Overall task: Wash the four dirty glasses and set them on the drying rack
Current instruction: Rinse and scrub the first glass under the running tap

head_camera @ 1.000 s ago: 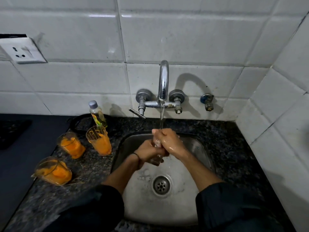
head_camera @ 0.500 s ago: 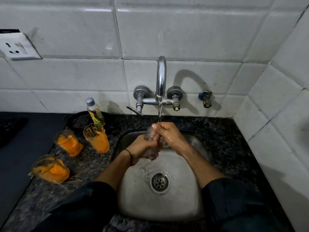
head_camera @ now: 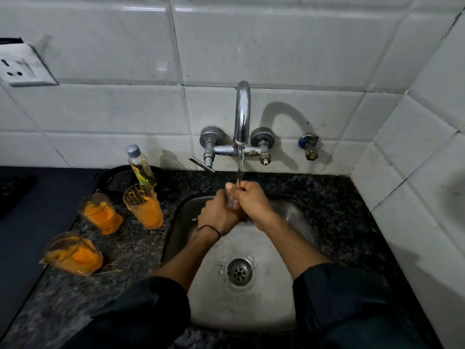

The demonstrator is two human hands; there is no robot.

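Note:
A clear glass (head_camera: 231, 200) is held over the steel sink (head_camera: 299, 217), right under the running tap (head_camera: 242, 114). My left hand (head_camera: 216, 215) grips its lower part. My right hand (head_camera: 251, 200) closes over its upper part, and water runs onto it. Most of the glass is hidden by my fingers. Three dirty glasses smeared with orange residue stand on the dark granite counter to the left: one (head_camera: 144, 206) nearest the sink, one (head_camera: 100, 214) further left, one (head_camera: 73, 253) closest to me.
A small bottle of yellow liquid (head_camera: 141, 167) stands behind the dirty glasses near the wall. A wall socket (head_camera: 22, 65) is at upper left. A dark stove surface (head_camera: 20, 215) lies left of the counter. Tiled walls close in behind and on the right.
Both hands have lifted the glass a little higher toward the tap's spout and kept rubbing it under the water. The three orange glasses have not moved.

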